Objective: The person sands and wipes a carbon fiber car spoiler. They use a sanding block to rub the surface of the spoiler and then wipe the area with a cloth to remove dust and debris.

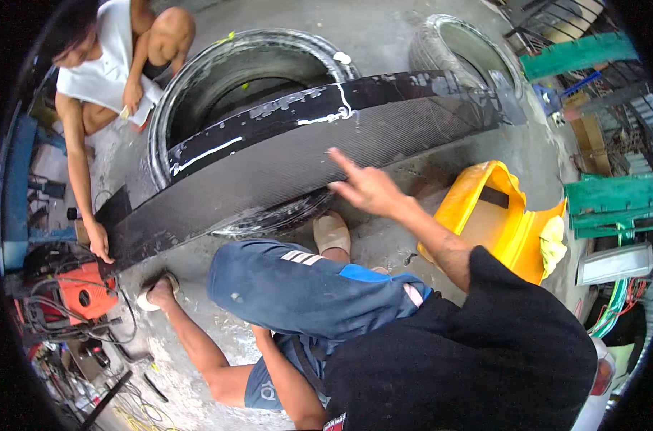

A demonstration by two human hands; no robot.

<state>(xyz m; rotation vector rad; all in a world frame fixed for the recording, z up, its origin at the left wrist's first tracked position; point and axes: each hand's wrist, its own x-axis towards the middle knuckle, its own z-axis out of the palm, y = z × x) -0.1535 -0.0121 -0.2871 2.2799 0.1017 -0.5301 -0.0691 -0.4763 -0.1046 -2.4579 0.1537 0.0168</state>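
- Grey floor (391, 43) spreads beneath everything.
- A long black panel (269, 188) lies slanting across a large tyre, its near side woven-textured, its far strip glossy with white streaks or glints. Its left end is beside a red-orange machine; its right end reaches a smaller tyre.
- The large tyre (218, 68) lies on its side under the panel, its opening partly covered.
- A co-worker (111, 79) in a white sleeveless top crouches at the upper left, one grip (100, 243) at the panel's left end.
- The wearer's raised leg (290, 280), in blue cloth with white stripes, stands on the near side of the panel.
- The smaller tyre (428, 54) is near the panel's right end.
- A yellow casing (461, 197), curved and hollow, sits right of the wearer's forearm.
- The red-orange machine (85, 291) sits at left among dark cables.
- The right grip (369, 190) is empty, index finger and thumb spread apart over the panel; whether the fingertip touches is unclear.
- The left grip is hidden behind the leg; I cannot tell whether it is spread or closed.
- A yellow cloth (553, 248) hangs on the casing.
- A small white lump (342, 57) rests on the large tyre's edge.
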